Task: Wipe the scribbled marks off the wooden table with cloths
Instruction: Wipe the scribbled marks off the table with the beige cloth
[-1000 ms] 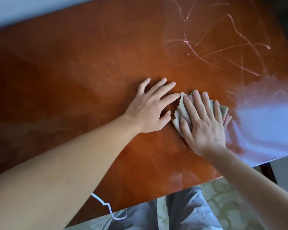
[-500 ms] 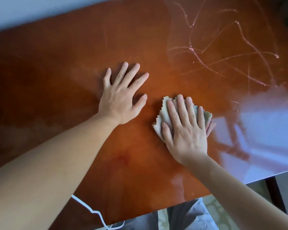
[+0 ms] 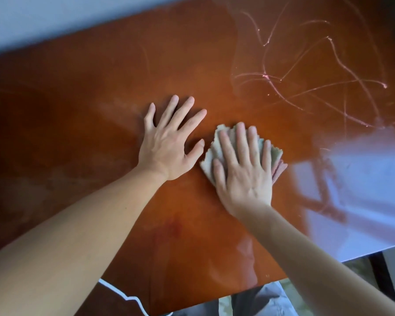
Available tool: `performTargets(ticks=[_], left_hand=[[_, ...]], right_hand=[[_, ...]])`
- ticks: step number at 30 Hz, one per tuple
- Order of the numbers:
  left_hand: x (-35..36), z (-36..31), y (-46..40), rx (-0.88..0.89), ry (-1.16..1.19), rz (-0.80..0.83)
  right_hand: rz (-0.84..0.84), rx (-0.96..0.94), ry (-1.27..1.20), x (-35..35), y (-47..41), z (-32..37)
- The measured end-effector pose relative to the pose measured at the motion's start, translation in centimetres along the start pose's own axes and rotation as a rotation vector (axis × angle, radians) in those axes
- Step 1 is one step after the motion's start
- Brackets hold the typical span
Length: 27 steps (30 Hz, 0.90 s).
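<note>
A: Two hands flat on the wooden table (image 3: 82, 92). Anything different from half a second ago?

B: Yes. Left hand (image 3: 167, 144) closer to the right hand (image 3: 243, 172) now, thumb tip just beside the cloth (image 3: 217, 151). Half a second ago, well apart from it. Still spread wide, fingers straight, holding nothing.

A: And the right hand?

B: Same as before: pressed flat on the cloth, fingers straight and close together. Bit blurry. A second cloth (image 3: 279, 169), pinkish, peeking out under the pale one on the right side.

A: Where are the scribbled marks (image 3: 306, 71)?

B: Far right part of the table, beyond the cloth and apart from it. Thin pale loops and lines, crossing each other. Still there, same as before.

A: And the table itself?

B: Shiny, reddish-brown. Big pale-blue shine (image 3: 356, 190) on the right near corner.

A: Anything else around?

B: Pale wall (image 3: 55, 17) behind the far edge. White cord (image 3: 123, 296) near the front edge. Grey trousers (image 3: 260, 302) below the table edge.
</note>
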<state>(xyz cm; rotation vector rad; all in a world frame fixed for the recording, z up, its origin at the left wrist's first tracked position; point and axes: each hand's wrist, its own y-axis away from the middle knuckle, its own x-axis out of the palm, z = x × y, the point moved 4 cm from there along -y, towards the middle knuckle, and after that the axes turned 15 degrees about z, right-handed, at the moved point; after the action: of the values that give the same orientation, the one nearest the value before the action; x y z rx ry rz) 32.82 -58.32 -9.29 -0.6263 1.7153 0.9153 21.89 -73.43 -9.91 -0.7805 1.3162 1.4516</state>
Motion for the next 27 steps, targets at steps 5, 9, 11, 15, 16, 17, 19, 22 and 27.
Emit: performTargets(ticks=[5, 9, 11, 15, 16, 17, 19, 22, 27], left_hand=[[0.2, 0.0, 0.0, -0.002, -0.007, 0.006], [0.4, 0.2, -0.3, -0.006, -0.032, 0.018], [0.3, 0.3, -0.3, -0.006, -0.032, 0.017], [0.1, -0.1, 0.0, 0.01, 0.0, -0.018], [0.1, 0.0, 0.0, 0.013, 0.007, -0.021], [0.1, 0.0, 0.1, 0.016, 0.009, -0.022], [0.2, 0.0, 0.1, 0.023, 0.003, -0.022], [0.1, 0.0, -0.1, 0.018, -0.003, -0.017], [0.1, 0.2, -0.1, 0.012, -0.001, 0.0]], right_hand=[[0.024, -0.096, 0.037, -1.2, -0.4, -4.5], [0.014, 0.179, -0.043, -3.5, -4.3, -7.6], [0.001, 0.25, -0.075, -3.3, -5.1, -5.6], [0.008, 0.089, -0.045, -1.4, -4.1, 1.0], [0.01, 0.061, -0.051, -0.9, -3.7, 1.9], [0.005, 0.036, -0.062, -0.6, -3.4, 2.2], [0.001, -0.038, -0.042, -0.6, -3.1, 1.3], [0.011, -0.044, 0.015, -1.9, -3.9, -3.0], [0.025, 0.149, -0.029, -4.3, -6.7, -8.2]])
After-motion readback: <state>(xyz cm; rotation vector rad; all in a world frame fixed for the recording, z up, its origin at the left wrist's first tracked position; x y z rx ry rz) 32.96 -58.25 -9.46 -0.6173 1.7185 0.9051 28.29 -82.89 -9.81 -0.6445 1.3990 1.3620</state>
